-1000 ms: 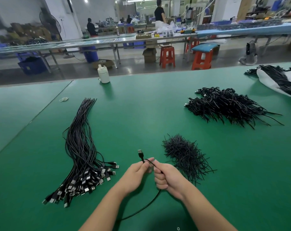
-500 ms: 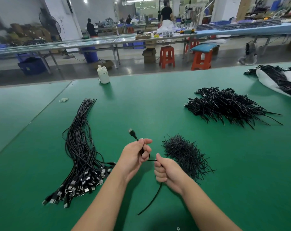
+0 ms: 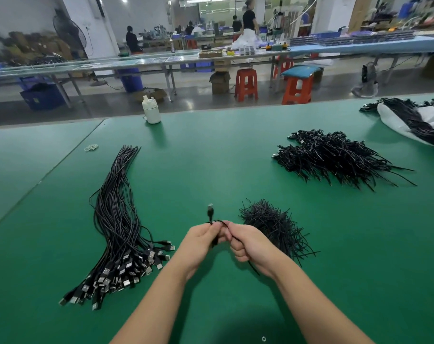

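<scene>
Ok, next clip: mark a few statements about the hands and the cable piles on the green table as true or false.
1. The left hand and the right hand both hold one black cable, with its plug pointing up. True.
2. The white bottle lies on its side beside the hands. False: it stands upright near the far edge of the green table.
3. The long cable bundle lies left of the hands, with the plugs at its near end. True.
4. The pile of short ties lies left of the left hand. False: it lies to the right of the right hand.
</scene>
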Motion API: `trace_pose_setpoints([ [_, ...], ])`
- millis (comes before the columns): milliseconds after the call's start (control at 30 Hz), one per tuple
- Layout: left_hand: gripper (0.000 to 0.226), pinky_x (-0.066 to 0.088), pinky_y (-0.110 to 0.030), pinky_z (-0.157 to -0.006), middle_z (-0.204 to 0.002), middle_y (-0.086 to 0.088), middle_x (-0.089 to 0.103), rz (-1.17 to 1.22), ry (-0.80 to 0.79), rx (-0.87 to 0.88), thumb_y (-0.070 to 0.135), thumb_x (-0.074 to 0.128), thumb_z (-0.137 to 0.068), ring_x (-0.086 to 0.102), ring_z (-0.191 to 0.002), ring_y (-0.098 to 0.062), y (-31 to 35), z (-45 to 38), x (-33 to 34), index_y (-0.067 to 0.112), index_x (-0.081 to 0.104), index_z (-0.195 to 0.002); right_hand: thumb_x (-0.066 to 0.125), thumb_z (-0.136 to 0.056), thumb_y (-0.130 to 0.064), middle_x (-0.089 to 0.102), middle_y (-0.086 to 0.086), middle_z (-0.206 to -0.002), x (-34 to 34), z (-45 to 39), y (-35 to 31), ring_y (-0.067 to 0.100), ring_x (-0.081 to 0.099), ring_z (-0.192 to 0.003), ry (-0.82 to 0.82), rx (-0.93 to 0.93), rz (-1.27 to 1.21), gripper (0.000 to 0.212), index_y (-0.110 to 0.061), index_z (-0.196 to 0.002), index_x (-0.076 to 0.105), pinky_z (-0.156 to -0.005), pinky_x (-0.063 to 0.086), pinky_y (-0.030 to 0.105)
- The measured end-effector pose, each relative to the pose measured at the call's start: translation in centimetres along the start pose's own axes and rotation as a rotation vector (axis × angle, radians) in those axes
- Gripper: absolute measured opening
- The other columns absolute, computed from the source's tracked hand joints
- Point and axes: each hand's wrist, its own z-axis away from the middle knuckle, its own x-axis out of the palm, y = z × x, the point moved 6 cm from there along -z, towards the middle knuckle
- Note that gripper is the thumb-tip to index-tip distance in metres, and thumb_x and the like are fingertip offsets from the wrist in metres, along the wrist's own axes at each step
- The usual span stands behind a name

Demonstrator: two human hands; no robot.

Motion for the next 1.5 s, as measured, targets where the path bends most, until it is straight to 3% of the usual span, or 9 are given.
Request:
trace_pose_setpoints([
  [100, 0.031, 0.056, -0.025, -0.080, -0.107, -0.017, 0.073, 0.433, 0.077, -0.087, 0.016, 0.042, -0.103, 0.071, -0.099, -0.024, -0.8, -0.6, 0.5, -0.005, 0.063, -0.109, 0.037, -0.107, -0.030, 0.036, -0.005, -0.055, 0.5, 0.5, 0.3, 0.011, 0.028, -0.048, 0.029, -0.021, 0.293, 0.037, -0.018, -0.076, 0.054, -0.047, 0.024, 0.027],
  [200, 0.030, 0.057, -0.029, -0.061, -0.088, -0.018, 0.073, 0.610, 0.144, -0.152, 0.019, 0.044, -0.101, 0.070, -0.078, -0.024, -1.3, -0.8, 0.8, -0.006, 0.061, -0.106, 0.039, -0.105, -0.036, 0.053, -0.005, -0.062, 0.5, 0.5, 0.4, 0.012, 0.047, -0.056, 0.071, -0.028, 0.725, 0.044, -0.023, -0.069, 0.060, -0.059, 0.037, 0.030],
  [300, 0.024, 0.055, -0.030, -0.072, -0.067, -0.009, 0.065, 0.800, 0.194, -0.155, 0.016, 0.045, -0.101, 0.068, -0.071, -0.022, -1.2, -0.8, 0.4, -0.003, 0.059, -0.099, 0.039, -0.103, -0.046, 0.062, -0.004, -0.065, 0.1, 0.3, 1.0, 0.014, 0.058, -0.065, 0.136, 0.044, 0.887, 0.049, -0.023, -0.066, 0.062, -0.073, 0.047, 0.030],
  [433, 0.023, 0.057, -0.032, -0.070, -0.060, -0.006, 0.054, 0.845, 0.163, -0.191, 0.015, 0.042, -0.103, 0.066, -0.072, -0.025, -1.2, -0.7, 0.6, 0.001, 0.056, -0.091, 0.053, -0.101, -0.026, 0.070, 0.002, -0.096, 0.6, -0.1, 1.5, 0.013, 0.062, -0.081, 0.114, -0.006, 0.553, 0.015, -0.020, -0.109, 0.064, -0.089, 0.054, 0.041],
  [567, 0.024, 0.060, -0.034, -0.069, -0.063, -0.009, 0.055, 0.784, 0.111, -0.228, 0.014, 0.041, -0.103, 0.065, -0.076, -0.029, -1.7, -0.4, 1.1, -0.001, 0.055, -0.090, 0.078, -0.082, -0.010, 0.060, -0.002, -0.120, 0.2, -0.1, 1.5, 0.010, 0.061, -0.102, 0.092, -0.025, 0.192, 0.068, -0.023, -0.139, 0.043, -0.098, 0.049, 0.025],
  [1100, 0.025, 0.059, -0.041, -0.074, -0.099, -0.034, 0.069, 0.471, -0.052, -0.372, 0.013, 0.047, -0.102, 0.071, -0.089, -0.038, -2.3, -0.2, 2.0, -0.002, 0.064, -0.092, 0.084, -0.070, 0.000, 0.075, 0.000, -0.106, -1.4, -0.2, 3.3, 0.007, 0.069, -0.104, 0.128, 0.026, 0.060, 0.115, -0.023, -0.157, 0.014, -0.082, 0.050, 0.016],
  [1200, 0.035, 0.049, -0.032, -0.064, -0.091, -0.024, 0.073, 0.270, -0.065, -0.380, 0.016, 0.048, -0.103, 0.067, -0.075, -0.028, -2.1, -0.1, 2.3, 0.004, 0.071, -0.080, 0.081, -0.070, 0.006, 0.071, -0.007, -0.106, -1.2, -0.1, 3.5, 0.002, 0.068, -0.103, 0.147, 0.032, 0.084, 0.106, -0.020, -0.155, 0.023, -0.081, 0.051, 0.014],
  [1333, 0.033, 0.050, -0.028, -0.068, -0.075, -0.012, 0.073, 0.029, 0.022, -0.331, 0.018, 0.047, -0.103, 0.064, -0.066, -0.019, -1.4, -0.1, 2.6, 0.007, 0.065, -0.077, 0.064, -0.076, 0.012, 0.070, -0.002, -0.093, -0.8, -0.1, 3.3, 0.008, 0.064, -0.085, 0.210, -0.021, 0.176, 0.046, -0.007, -0.119, 0.063, -0.074, 0.050, 0.015],
  [1500, 0.035, 0.049, -0.028, -0.075, -0.068, 0.001, 0.072, -0.192, 0.121, -0.282, 0.024, 0.045, -0.103, 0.061, -0.063, -0.011, -0.9, 0.0, 2.4, 0.013, 0.063, -0.075, 0.064, -0.079, 0.009, 0.067, 0.000, -0.080, -0.2, -0.2, 2.6, 0.000, 0.061, -0.070, 0.196, -0.078, 0.266, 0.020, 0.002, -0.098, 0.065, -0.067, 0.046, 0.013],
])
